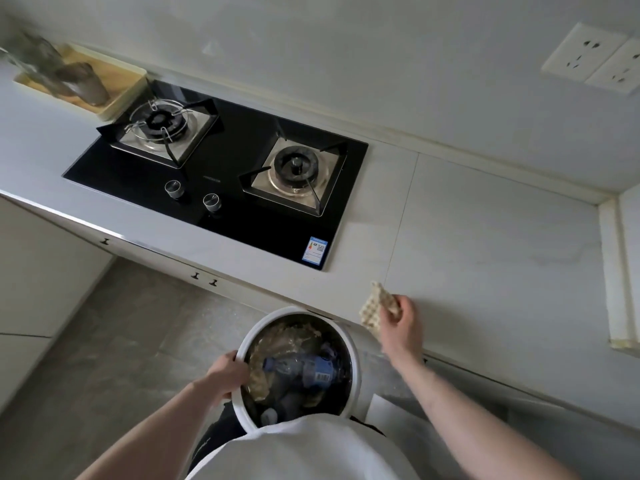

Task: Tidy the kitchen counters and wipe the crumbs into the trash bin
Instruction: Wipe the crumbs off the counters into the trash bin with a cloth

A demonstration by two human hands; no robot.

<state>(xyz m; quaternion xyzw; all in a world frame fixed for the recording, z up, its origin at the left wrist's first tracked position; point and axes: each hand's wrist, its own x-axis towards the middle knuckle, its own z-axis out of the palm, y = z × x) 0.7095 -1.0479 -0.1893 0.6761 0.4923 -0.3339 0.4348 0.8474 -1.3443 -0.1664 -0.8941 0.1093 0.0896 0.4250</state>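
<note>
A round white trash bin (353, 344) is held up just below the counter's front edge, tilted toward me. Inside it lie a crushed plastic bottle (304, 370) and crumpled wrappers. My left hand (225, 374) grips the bin's left rim, fingers curled over it. My right hand (401, 322) pinches a beige waffle-textured cloth (375, 308) at the edge of the white counter (485, 254), right of the bin. The cloth hangs over the counter's edge. No crumbs can be made out on the counter.
A black two-burner gas hob (225, 168) with two knobs is set into the counter on the left. Behind it at far left a wooden tray (114, 84) carries blurred glasses. Wall sockets (595, 57) sit upper right. A raised ledge (613, 271) bounds the counter's right end. Grey floor lies below.
</note>
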